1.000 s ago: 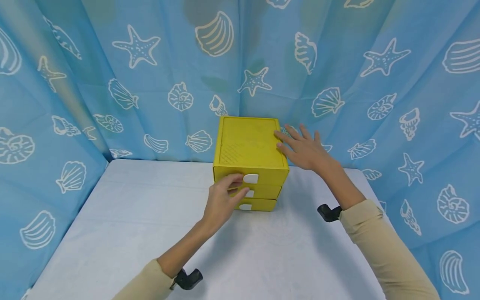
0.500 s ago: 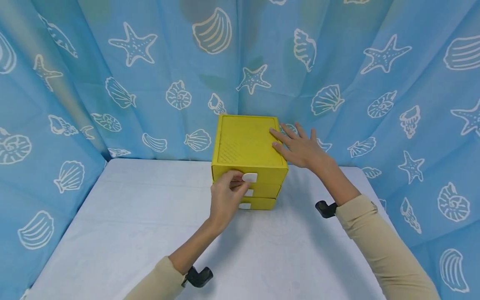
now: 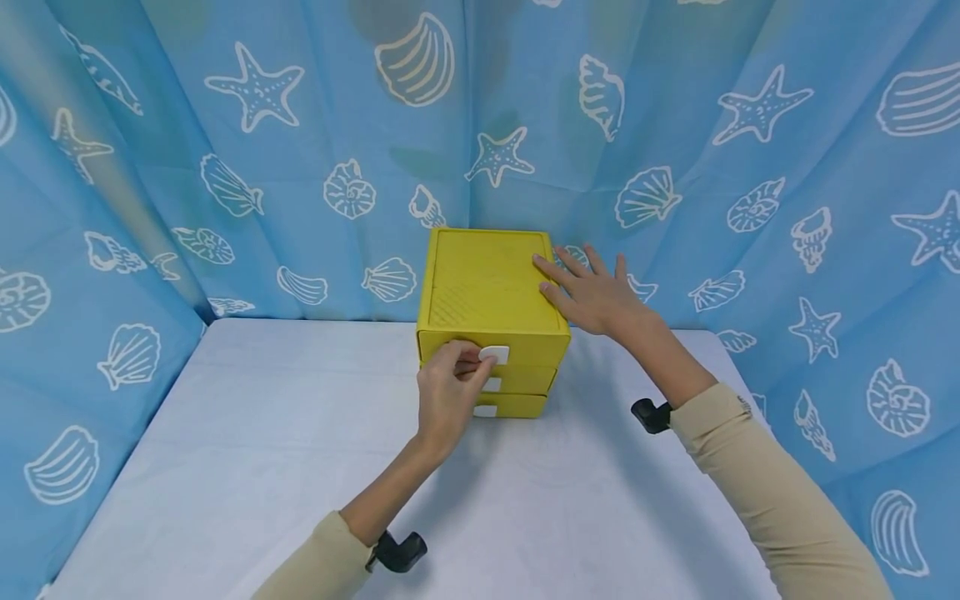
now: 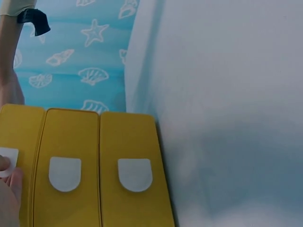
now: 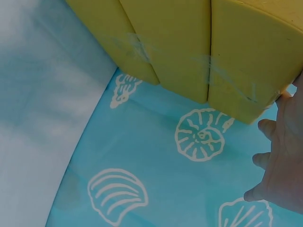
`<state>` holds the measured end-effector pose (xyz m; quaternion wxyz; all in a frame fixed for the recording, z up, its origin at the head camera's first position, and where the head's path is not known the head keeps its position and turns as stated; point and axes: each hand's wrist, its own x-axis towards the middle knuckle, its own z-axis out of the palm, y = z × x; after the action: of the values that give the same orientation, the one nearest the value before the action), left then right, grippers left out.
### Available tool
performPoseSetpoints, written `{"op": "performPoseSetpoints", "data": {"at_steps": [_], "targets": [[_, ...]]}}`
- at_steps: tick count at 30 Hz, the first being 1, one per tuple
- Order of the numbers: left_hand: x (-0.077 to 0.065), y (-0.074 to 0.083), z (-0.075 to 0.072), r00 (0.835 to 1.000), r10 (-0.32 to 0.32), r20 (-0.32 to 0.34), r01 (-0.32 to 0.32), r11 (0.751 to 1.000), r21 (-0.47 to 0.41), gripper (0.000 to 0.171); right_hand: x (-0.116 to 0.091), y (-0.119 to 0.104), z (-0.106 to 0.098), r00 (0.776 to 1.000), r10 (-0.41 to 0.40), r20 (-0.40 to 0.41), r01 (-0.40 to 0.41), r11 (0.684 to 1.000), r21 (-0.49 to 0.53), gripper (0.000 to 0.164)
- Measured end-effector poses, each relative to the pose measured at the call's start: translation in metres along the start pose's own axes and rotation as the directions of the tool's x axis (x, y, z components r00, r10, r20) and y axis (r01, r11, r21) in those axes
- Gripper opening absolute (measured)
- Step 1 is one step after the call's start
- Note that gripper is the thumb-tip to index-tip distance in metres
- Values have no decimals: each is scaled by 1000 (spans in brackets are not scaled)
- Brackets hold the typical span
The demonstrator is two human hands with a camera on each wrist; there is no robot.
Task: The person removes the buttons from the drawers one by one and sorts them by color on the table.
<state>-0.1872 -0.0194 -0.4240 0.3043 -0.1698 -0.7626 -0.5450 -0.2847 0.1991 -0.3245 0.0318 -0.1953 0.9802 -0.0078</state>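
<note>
A yellow three-drawer storage box (image 3: 491, 279) stands at the back of the white table, its drawers closed. Each drawer front carries a white tab; the top tab (image 3: 493, 355) is pinched between the thumb and fingers of my left hand (image 3: 444, 400). In the left wrist view, the middle tab (image 4: 65, 174) and the bottom tab (image 4: 135, 174) show free of the hand. My right hand (image 3: 596, 296) lies with spread, straight fingers against the box's top right edge. The right wrist view shows this hand (image 5: 284, 161) at the box's side, partly cut off by the frame.
A blue curtain (image 3: 300, 167) with white shell and starfish prints hangs close behind the box and along both sides. The white tabletop (image 3: 285, 450) stretches in front and to the left. A black wrist camera (image 3: 401, 552) sits on the left wrist, another (image 3: 651, 415) on the right.
My left thumb and fingers have closed onto the top tab, from slightly parted before. My right hand stays at the box's edge. The whole head view has shifted slightly.
</note>
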Motion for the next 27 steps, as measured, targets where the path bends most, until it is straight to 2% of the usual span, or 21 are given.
{"op": "performPoseSetpoints", "data": {"at_steps": [6, 16, 27], "targets": [[-5, 1, -2, 1000, -2, 7, 2, 1000, 29, 17, 0, 0, 0, 1000, 9, -3, -9, 1000, -15, 61], [-22, 10, -9, 1000, 7, 16, -7, 999, 35, 18, 1, -1, 0, 1000, 20, -12, -20, 1000, -11, 61], [-40, 21, -19, 994, 82, 67, -87, 993, 78, 18, 3, -1, 1, 999, 37, -1, -37, 999, -4, 62]]}}
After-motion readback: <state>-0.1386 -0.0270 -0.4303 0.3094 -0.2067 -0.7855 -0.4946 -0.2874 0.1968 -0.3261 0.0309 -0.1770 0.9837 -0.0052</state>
